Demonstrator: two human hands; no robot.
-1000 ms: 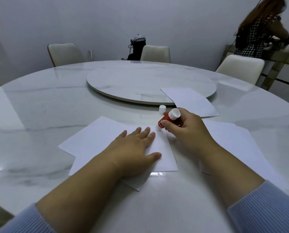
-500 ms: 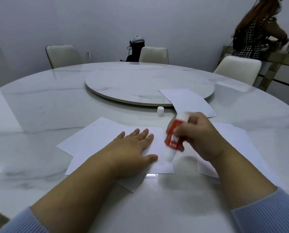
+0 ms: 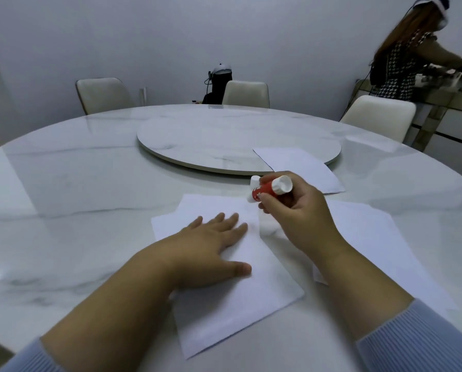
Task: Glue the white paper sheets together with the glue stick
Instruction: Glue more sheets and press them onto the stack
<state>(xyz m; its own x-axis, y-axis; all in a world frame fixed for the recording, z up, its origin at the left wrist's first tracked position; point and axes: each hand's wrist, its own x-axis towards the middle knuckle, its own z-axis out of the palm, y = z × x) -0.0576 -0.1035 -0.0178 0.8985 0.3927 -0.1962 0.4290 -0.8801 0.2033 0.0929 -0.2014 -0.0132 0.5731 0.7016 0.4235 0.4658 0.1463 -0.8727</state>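
Note:
A white paper sheet (image 3: 240, 299) lies on the marble table in front of me, with another sheet's edge showing under it at the left. My left hand (image 3: 211, 245) presses flat on it, fingers spread. My right hand (image 3: 297, 213) grips a red glue stick (image 3: 267, 190) with white ends. The stick is tilted, its glue tip down-left over the sheet's far right corner. The small white cap (image 3: 254, 180) stands on the table just behind the stick. More white sheets (image 3: 380, 245) lie under my right forearm, and one sheet (image 3: 299, 165) rests partly on the turntable.
A round marble turntable (image 3: 197, 138) sits at the table's middle. Three cream chairs (image 3: 246, 93) stand around the far side. A person (image 3: 401, 57) stands at a sideboard at the far right. A dark device (image 3: 219, 81) sits behind the middle chair.
My right hand swept the glue stick down the sheet's right edge and back up to the far corner. The view shifted left, and the sheet now lies more turned.

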